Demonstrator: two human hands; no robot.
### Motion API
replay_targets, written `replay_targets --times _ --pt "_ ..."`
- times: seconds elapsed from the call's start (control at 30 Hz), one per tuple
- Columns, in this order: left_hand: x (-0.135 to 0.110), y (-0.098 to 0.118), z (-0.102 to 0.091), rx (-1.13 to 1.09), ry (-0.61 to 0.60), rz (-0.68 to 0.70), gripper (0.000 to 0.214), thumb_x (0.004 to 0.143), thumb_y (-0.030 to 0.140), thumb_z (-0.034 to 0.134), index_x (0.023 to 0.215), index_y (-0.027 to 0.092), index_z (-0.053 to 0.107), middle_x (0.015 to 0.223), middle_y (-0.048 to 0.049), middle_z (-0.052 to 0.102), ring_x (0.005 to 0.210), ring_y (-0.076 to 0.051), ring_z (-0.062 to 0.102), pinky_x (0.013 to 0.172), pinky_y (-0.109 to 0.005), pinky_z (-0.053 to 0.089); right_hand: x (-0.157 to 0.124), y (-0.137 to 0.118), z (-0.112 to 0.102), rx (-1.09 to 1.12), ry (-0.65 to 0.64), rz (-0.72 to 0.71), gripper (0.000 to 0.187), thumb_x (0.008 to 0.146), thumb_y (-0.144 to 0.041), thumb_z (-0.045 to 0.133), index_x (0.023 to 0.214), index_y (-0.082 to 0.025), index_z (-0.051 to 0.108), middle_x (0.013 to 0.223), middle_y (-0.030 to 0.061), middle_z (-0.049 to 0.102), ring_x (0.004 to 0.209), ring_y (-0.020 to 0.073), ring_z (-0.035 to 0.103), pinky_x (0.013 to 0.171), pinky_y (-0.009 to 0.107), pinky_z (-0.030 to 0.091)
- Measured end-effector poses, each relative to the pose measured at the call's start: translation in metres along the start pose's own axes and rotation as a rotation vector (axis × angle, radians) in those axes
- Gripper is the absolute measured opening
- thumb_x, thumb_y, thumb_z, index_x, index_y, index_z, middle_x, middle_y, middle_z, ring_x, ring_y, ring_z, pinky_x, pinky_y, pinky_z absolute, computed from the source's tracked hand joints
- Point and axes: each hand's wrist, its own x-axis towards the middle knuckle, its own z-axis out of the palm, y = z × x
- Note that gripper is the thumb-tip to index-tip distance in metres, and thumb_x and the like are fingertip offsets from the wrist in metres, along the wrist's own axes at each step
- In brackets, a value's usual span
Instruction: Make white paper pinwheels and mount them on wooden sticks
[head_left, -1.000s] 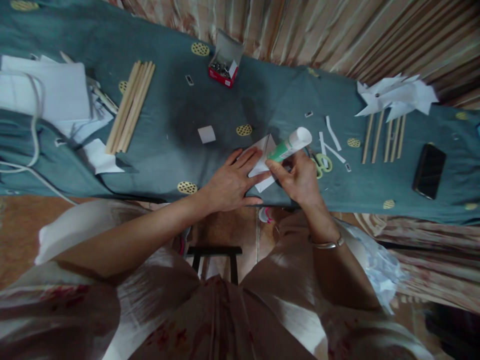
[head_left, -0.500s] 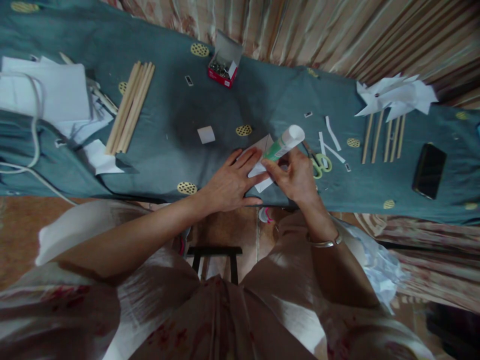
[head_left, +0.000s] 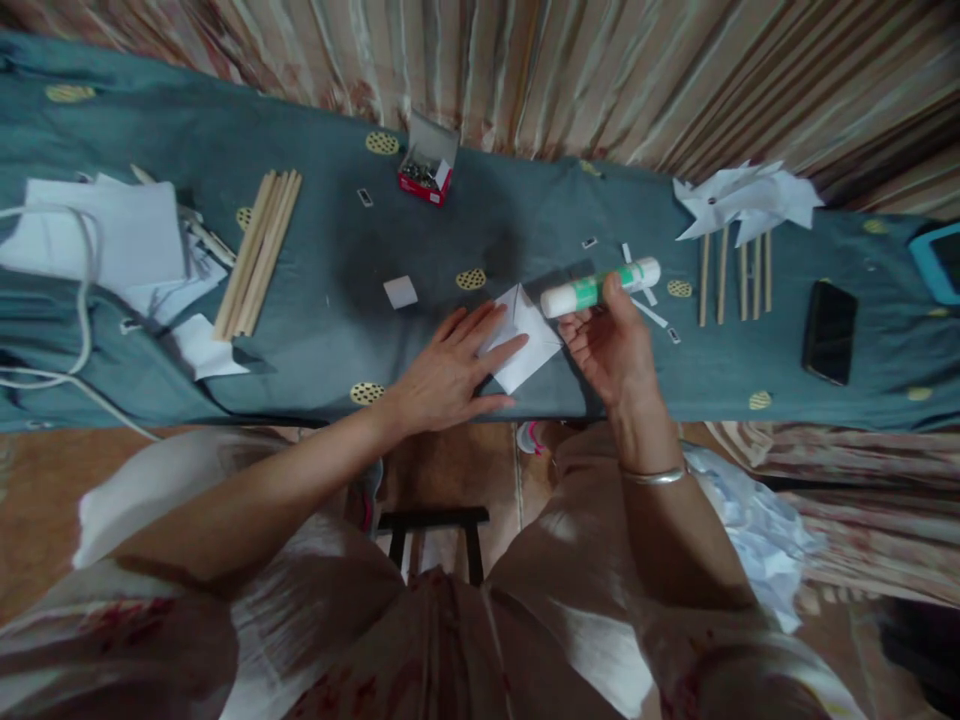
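Note:
My left hand (head_left: 450, 375) lies flat with fingers spread over the left part of a white square of paper (head_left: 525, 355). Crease lines run across that paper. My right hand (head_left: 611, 345) grips a white and green glue stick (head_left: 589, 292) between thumb and fingers, tilted almost level just right of the paper. White paper strips (head_left: 651, 312) lie partly hidden behind this hand. A small white paper piece (head_left: 400, 292) rests on the cloth left of the paper.
Wooden sticks (head_left: 259, 255) and stacked white paper (head_left: 105, 230) lie left, near a white cable (head_left: 86, 310). A red box (head_left: 425, 178) of small metal pieces stands behind. Paper pinwheels (head_left: 750, 205) on sticks and a black phone (head_left: 830, 332) are at right.
My right hand has lifted off the paper to the right and turned over, bringing the glue stick nearly level. My left hand stays on the paper. The camera view has shifted slightly.

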Motion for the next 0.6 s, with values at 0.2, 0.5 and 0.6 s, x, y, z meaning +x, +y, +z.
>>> replay_targets --times 0.2,0.5,0.6 --pt "-0.011 -0.044 -0.039 0.127 0.225 -0.266 0.053 0.096 0.039 0.048 0.146 0.021 0.040 0.152 -0.0146 0.044 0.141 -0.033 0.040 0.115 -0.053 0.033 -0.004 -0.006 0.007 0.204 -0.016 0.105 0.042 0.083 -0.064 0.060 0.085 -0.022 0.067 0.073 -0.0002 0.070 0.057 0.0098 0.063 0.055 0.022 0.052" --pt "-0.025 -0.066 -0.047 0.006 0.187 -0.489 0.032 0.085 0.031 0.062 0.114 0.019 0.068 0.110 -0.0111 0.071 0.103 -0.028 0.066 0.093 -0.043 0.053 -0.008 -0.017 0.023 0.298 -0.008 0.175 0.037 0.076 -0.057 0.073 0.082 -0.021 0.071 0.071 -0.0010 0.072 0.053 0.0066 0.062 0.050 0.016 0.052" --pt "-0.016 -0.052 -0.045 -0.186 0.213 -0.486 0.034 0.083 0.031 0.066 0.114 0.017 0.069 0.106 -0.0093 0.073 0.093 -0.024 0.068 0.086 -0.037 0.054 -0.011 -0.018 0.030 0.364 -0.021 0.214 0.035 0.070 -0.051 0.080 0.082 -0.019 0.073 0.067 -0.0015 0.072 0.057 0.0077 0.067 0.056 0.015 0.057"
